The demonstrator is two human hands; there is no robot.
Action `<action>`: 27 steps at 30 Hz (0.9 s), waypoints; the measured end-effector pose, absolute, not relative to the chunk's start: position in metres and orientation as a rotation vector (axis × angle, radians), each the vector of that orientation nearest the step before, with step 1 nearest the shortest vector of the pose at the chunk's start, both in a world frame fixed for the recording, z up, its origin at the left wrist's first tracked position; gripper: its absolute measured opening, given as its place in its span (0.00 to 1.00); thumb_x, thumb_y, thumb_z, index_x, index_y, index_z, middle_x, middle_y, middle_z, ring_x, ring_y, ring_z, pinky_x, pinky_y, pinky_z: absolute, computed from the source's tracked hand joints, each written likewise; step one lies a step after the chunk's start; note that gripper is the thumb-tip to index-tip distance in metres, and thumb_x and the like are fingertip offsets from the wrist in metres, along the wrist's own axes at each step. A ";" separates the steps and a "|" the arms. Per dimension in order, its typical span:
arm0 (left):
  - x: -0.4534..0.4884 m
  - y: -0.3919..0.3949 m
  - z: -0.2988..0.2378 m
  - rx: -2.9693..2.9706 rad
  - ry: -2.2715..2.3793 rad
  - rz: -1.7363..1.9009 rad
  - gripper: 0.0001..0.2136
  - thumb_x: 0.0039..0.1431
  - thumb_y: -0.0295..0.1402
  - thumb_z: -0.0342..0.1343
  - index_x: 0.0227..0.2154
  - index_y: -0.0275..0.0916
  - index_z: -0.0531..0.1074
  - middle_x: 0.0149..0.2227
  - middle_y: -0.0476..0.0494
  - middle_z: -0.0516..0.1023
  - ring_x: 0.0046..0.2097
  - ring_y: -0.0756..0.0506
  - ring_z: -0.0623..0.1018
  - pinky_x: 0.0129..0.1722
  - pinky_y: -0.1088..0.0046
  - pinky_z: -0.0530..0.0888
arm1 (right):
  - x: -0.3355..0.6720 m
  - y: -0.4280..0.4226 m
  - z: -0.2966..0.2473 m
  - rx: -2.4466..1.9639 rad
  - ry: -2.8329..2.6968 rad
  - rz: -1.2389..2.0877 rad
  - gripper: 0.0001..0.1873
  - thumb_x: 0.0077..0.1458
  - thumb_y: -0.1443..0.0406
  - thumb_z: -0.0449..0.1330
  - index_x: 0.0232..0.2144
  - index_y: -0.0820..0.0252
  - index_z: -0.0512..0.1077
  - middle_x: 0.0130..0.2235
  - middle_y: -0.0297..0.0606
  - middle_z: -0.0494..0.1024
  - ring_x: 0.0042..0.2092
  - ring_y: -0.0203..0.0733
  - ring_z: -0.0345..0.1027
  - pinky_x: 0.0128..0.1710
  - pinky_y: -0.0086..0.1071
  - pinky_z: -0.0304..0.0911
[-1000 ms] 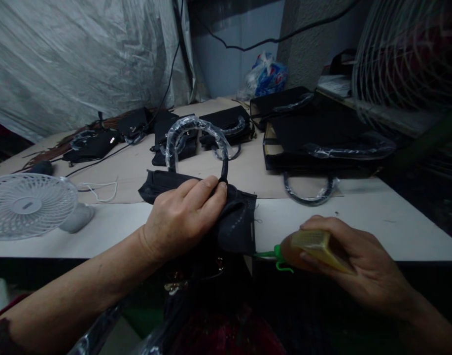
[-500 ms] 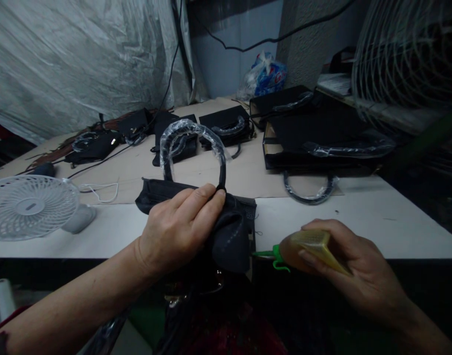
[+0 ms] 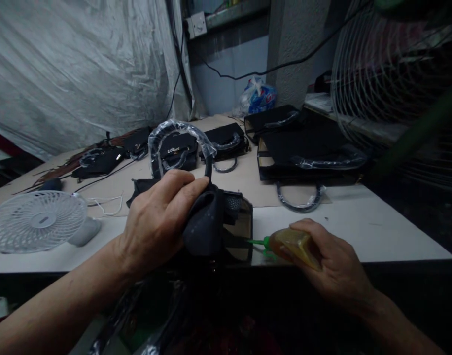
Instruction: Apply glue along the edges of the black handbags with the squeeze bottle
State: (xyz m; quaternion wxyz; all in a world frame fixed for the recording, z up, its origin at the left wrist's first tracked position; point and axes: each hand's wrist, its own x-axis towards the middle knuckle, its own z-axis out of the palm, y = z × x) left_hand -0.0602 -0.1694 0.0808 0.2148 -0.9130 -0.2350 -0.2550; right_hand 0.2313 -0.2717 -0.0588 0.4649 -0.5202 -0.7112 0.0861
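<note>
My left hand (image 3: pixel 159 217) is closed on a black handbag (image 3: pixel 203 227) at the table's front edge, gripping it near the base of its plastic-wrapped handle (image 3: pixel 179 127). Part of the bag's black material is folded over beside my fingers, and a tan inner face shows at its right side. In my right hand (image 3: pixel 329 256) is a glue bottle (image 3: pixel 295 246), tilted on its side with amber contents. Its green nozzle (image 3: pixel 259 241) points left at the bag's open right side; whether the tip touches cannot be made out. The bag's lower part is lost in shadow.
A small white fan (image 3: pixel 41 222) stands at left on the white table (image 3: pixel 388 227). Several black bags lie farther back, with a large black bag (image 3: pixel 307 148) at right. A big wire-guarded fan (image 3: pixel 381 84) looms at upper right. A plastic bag (image 3: pixel 260 96) sits by the wall.
My left hand has drawn the bag's black material leftward, showing more of the tan inner face. The glue bottle has shifted slightly left with my right hand. The camera view has tilted a little.
</note>
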 end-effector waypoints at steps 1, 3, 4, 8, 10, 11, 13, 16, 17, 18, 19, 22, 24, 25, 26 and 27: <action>-0.061 -0.169 0.081 -2.527 -0.653 -0.720 0.16 0.71 0.30 0.49 0.58 0.40 0.70 0.48 0.36 0.78 0.45 0.40 0.80 0.37 0.66 0.82 | 0.232 -0.270 -0.060 -1.289 -1.739 0.181 0.11 0.67 0.55 0.59 0.46 0.52 0.68 0.37 0.38 0.80 0.30 0.46 0.77 0.27 0.35 0.72; -0.062 -0.167 0.080 -2.522 -0.646 -0.736 0.17 0.71 0.31 0.48 0.59 0.42 0.69 0.48 0.36 0.77 0.45 0.40 0.80 0.37 0.66 0.81 | 0.234 -0.266 -0.063 -1.332 -1.709 0.136 0.12 0.67 0.54 0.60 0.47 0.53 0.68 0.36 0.38 0.80 0.30 0.47 0.76 0.27 0.36 0.72; -0.063 -0.167 0.078 -2.523 -0.636 -0.742 0.17 0.71 0.30 0.48 0.59 0.42 0.69 0.48 0.36 0.77 0.44 0.41 0.80 0.36 0.66 0.81 | 0.234 -0.264 -0.064 -1.353 -1.695 0.126 0.14 0.67 0.52 0.60 0.46 0.53 0.69 0.36 0.39 0.80 0.29 0.47 0.76 0.27 0.36 0.72; -0.065 -0.171 0.064 -2.613 -0.613 -0.768 0.17 0.66 0.28 0.51 0.56 0.35 0.70 0.47 0.36 0.77 0.43 0.42 0.81 0.37 0.69 0.81 | 0.234 -0.258 -0.070 -1.399 -1.645 0.115 0.21 0.67 0.44 0.58 0.44 0.55 0.70 0.33 0.39 0.79 0.27 0.47 0.74 0.27 0.37 0.70; -0.067 -0.178 0.054 -2.701 -0.715 -0.767 0.19 0.59 0.25 0.53 0.54 0.33 0.71 0.46 0.36 0.77 0.43 0.42 0.81 0.38 0.70 0.81 | 0.234 -0.257 -0.073 -1.428 -1.614 0.119 0.22 0.67 0.43 0.57 0.43 0.55 0.70 0.33 0.39 0.79 0.27 0.46 0.74 0.25 0.36 0.69; -0.067 -0.183 0.049 -2.744 -0.790 -0.778 0.20 0.55 0.24 0.54 0.52 0.33 0.72 0.45 0.37 0.77 0.43 0.43 0.81 0.38 0.70 0.81 | 0.234 -0.257 -0.074 -1.446 -1.596 0.121 0.22 0.67 0.43 0.58 0.43 0.55 0.71 0.33 0.39 0.80 0.27 0.46 0.74 0.25 0.35 0.69; -0.067 -0.192 0.040 -2.806 -0.955 -0.819 0.19 0.48 0.22 0.54 0.46 0.35 0.74 0.42 0.39 0.77 0.39 0.44 0.81 0.36 0.71 0.81 | 0.236 -0.259 -0.076 -1.480 -1.564 0.136 0.21 0.66 0.45 0.59 0.44 0.56 0.71 0.33 0.39 0.80 0.28 0.47 0.75 0.27 0.36 0.70; -0.066 -0.202 0.030 -2.828 -1.108 -0.929 0.15 0.45 0.20 0.53 0.38 0.37 0.74 0.38 0.42 0.77 0.35 0.46 0.80 0.31 0.73 0.79 | 0.236 -0.263 -0.076 -1.481 -1.536 0.179 0.18 0.65 0.49 0.62 0.43 0.56 0.71 0.33 0.37 0.80 0.28 0.46 0.75 0.27 0.35 0.70; -0.066 -0.204 0.028 -2.829 -1.128 -0.965 0.15 0.45 0.20 0.53 0.38 0.37 0.74 0.38 0.42 0.77 0.34 0.47 0.80 0.30 0.73 0.79 | 0.235 -0.265 -0.076 -1.473 -1.541 0.195 0.16 0.65 0.50 0.62 0.43 0.55 0.71 0.33 0.37 0.80 0.28 0.45 0.75 0.27 0.34 0.70; -0.065 -0.205 0.025 -2.834 -1.137 -0.995 0.15 0.45 0.20 0.53 0.38 0.38 0.73 0.38 0.42 0.76 0.34 0.47 0.80 0.30 0.73 0.78 | 0.234 -0.267 -0.075 -1.461 -1.556 0.206 0.14 0.65 0.51 0.61 0.43 0.55 0.71 0.33 0.36 0.80 0.28 0.45 0.76 0.27 0.34 0.70; -0.065 -0.206 0.022 -2.839 -1.138 -1.027 0.16 0.45 0.19 0.53 0.38 0.38 0.73 0.38 0.43 0.76 0.34 0.47 0.79 0.30 0.74 0.78 | 0.234 -0.268 -0.074 -1.451 -1.579 0.212 0.13 0.66 0.53 0.61 0.43 0.55 0.71 0.33 0.35 0.80 0.28 0.44 0.76 0.26 0.33 0.70; -0.066 -0.208 0.013 -2.857 -1.132 -1.115 0.17 0.46 0.20 0.55 0.40 0.39 0.73 0.39 0.44 0.75 0.36 0.47 0.79 0.31 0.74 0.78 | 0.231 -0.271 -0.072 -1.455 -1.605 0.162 0.14 0.66 0.52 0.60 0.44 0.55 0.72 0.33 0.35 0.81 0.28 0.43 0.76 0.26 0.32 0.70; -0.067 -0.208 0.005 -2.857 -1.127 -1.159 0.19 0.45 0.19 0.55 0.42 0.39 0.73 0.39 0.44 0.75 0.37 0.47 0.79 0.32 0.74 0.78 | 0.230 -0.271 -0.072 -1.481 -1.570 0.120 0.16 0.66 0.50 0.60 0.43 0.56 0.72 0.33 0.35 0.81 0.27 0.44 0.75 0.27 0.33 0.70; -0.067 -0.208 0.001 -2.859 -1.125 -1.175 0.20 0.45 0.19 0.55 0.43 0.39 0.73 0.39 0.44 0.75 0.37 0.47 0.79 0.33 0.74 0.78 | 0.230 -0.270 -0.072 -1.492 -1.551 0.125 0.17 0.65 0.49 0.60 0.43 0.56 0.72 0.32 0.35 0.81 0.27 0.44 0.75 0.27 0.33 0.70; -0.068 -0.209 -0.003 -2.865 -1.121 -1.186 0.22 0.44 0.19 0.54 0.44 0.39 0.73 0.39 0.44 0.75 0.38 0.47 0.79 0.34 0.73 0.78 | 0.230 -0.270 -0.071 -1.498 -1.539 0.152 0.17 0.65 0.49 0.61 0.43 0.56 0.72 0.32 0.35 0.81 0.27 0.44 0.75 0.26 0.33 0.70; -0.068 -0.210 -0.007 -2.877 -1.116 -1.198 0.23 0.44 0.19 0.54 0.46 0.39 0.73 0.40 0.44 0.75 0.39 0.46 0.79 0.35 0.73 0.78 | 0.231 -0.270 -0.071 -1.501 -1.538 0.197 0.17 0.64 0.49 0.62 0.42 0.55 0.73 0.32 0.35 0.81 0.27 0.44 0.75 0.26 0.33 0.69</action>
